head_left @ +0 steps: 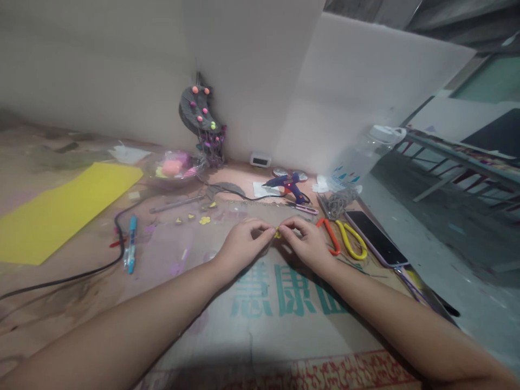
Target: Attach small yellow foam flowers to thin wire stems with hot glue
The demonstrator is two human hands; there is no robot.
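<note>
My left hand (242,244) and my right hand (307,242) meet over the middle of the cardboard sheet (260,319), fingertips pinched together. Between them sits a tiny yellow piece (277,234), gripped from both sides. Other small yellow cut-outs (204,220) lie just beyond my left hand. Scissors with one orange and one yellow handle (344,238) rest right of my right hand.
A yellow foam sheet (57,208) lies at the left, a blue pen (131,244) and a black cable (81,271) beside it. A blue glue gun (289,186), a phone (376,236), a plastic bag of pom-poms (173,168) and a dark crescent decoration (200,116) stand further back.
</note>
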